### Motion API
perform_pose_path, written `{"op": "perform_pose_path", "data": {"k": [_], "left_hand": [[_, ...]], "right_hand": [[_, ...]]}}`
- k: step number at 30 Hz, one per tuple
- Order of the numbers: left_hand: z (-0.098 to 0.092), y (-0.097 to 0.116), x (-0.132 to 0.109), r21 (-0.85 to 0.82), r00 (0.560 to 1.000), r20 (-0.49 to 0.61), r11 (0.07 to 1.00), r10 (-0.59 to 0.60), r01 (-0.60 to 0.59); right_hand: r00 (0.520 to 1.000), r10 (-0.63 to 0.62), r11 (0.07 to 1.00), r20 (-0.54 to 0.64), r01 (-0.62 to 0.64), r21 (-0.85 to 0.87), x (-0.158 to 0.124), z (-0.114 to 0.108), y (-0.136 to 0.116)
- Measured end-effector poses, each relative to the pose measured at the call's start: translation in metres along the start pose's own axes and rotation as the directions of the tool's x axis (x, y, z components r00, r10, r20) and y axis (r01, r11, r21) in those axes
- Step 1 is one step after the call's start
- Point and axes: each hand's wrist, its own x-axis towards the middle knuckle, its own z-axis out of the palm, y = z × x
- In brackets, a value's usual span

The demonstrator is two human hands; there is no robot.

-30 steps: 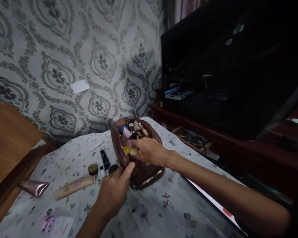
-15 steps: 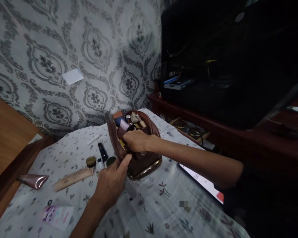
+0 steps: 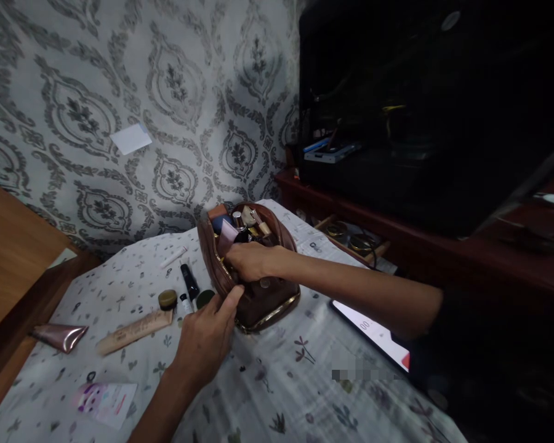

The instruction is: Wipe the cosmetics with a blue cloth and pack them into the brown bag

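A brown cosmetic bag (image 3: 277,307) with a gold zipper lies unzipped on the bed, packed with tubes, small bottles and other make-up items. My left hand (image 3: 207,338) grips its near left edge, thumb side uppermost. Reaching in from the right, my right hand (image 3: 249,261) is inside the opening with its fingers curled downward. Its fingertips are hidden, and I cannot make out what they hold. Beside them is a pale pink tube (image 3: 228,234). Left of the bag lie a black tube (image 3: 189,282), a dark round lid (image 3: 205,299) and a small white-and-black tube (image 3: 186,304).
A beige tube (image 3: 136,332), an olive-lidded jar (image 3: 167,299), a shiny pink tube (image 3: 62,337) and a purple-and-white packet (image 3: 106,403) are spread over the patterned sheet (image 3: 277,394). A lit phone (image 3: 373,335) lies under my right forearm. A dark screen (image 3: 397,123) stands at right.
My right hand has shifted slightly left inside the bag. My left hand keeps its hold on the edge. The view has moved a little.
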Motion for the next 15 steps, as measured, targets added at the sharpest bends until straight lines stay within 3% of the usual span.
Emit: {"op": "perform_pose_path", "data": {"k": [8, 15], "left_hand": [[-0.001, 0.001, 0.000, -0.016, 1.000, 0.002, 1.000, 0.003, -0.003], [-0.002, 0.000, 0.000, -0.031, 1.000, 0.013, 1.000, 0.002, -0.002]], "right_hand": [[0.997, -0.032, 0.995, 0.071, 0.039, -0.097, 0.017, 0.001, -0.009], [0.996, -0.030, 0.997, 0.083, 0.036, -0.069, 0.018, -0.002, -0.009]]}}
